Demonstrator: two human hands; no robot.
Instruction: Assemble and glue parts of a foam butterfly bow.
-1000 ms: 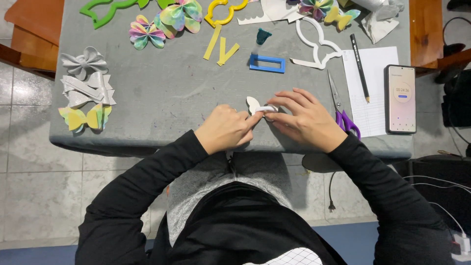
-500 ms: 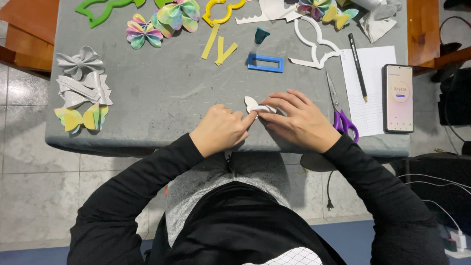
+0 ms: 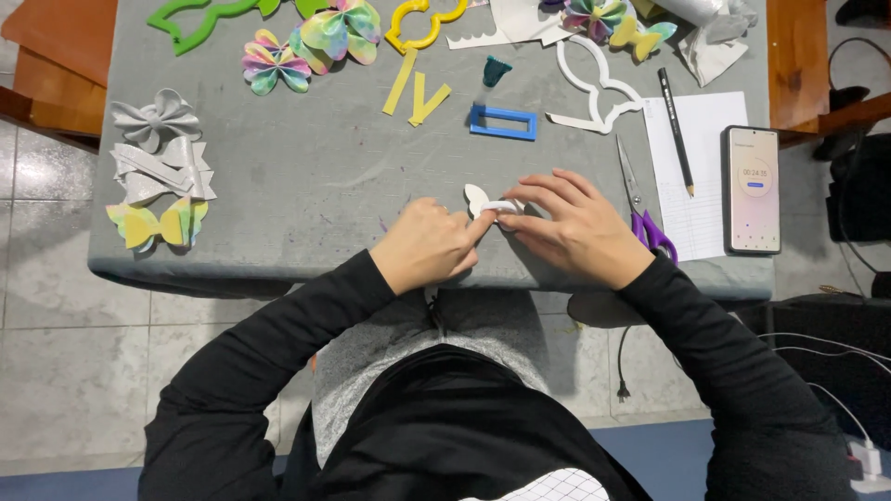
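- Right now both hands meet near the front edge of the grey table (image 3: 306, 186), with a small white bow piece (image 3: 484, 201) pinched between them.
- Left hand (image 3: 427, 249) is curled into a loose fist, its forefinger tip pressing the white bow piece from about 8 o'clock.
- Right hand (image 3: 574, 230) closes on the same piece from 3 o'clock, thumb and forefinger narrowed around its middle, the other fingers spread flat above.
- Only a rounded lobe of the piece shows, poking out at 11 o'clock from where the fingertips meet; the rest is hidden under them.
- Purple-handled scissors (image 3: 640, 209) lie just beside the right hand at 2 o'clock, near a sheet of paper (image 3: 710, 186), a black pencil (image 3: 675, 130) and a phone (image 3: 753, 189).
- A blue rectangular frame (image 3: 503, 122) sits at 12 o'clock from the grip, well apart.
- Silver bows (image 3: 158, 153) and a yellow pastel bow (image 3: 156, 224) lie far off at 9 o'clock.
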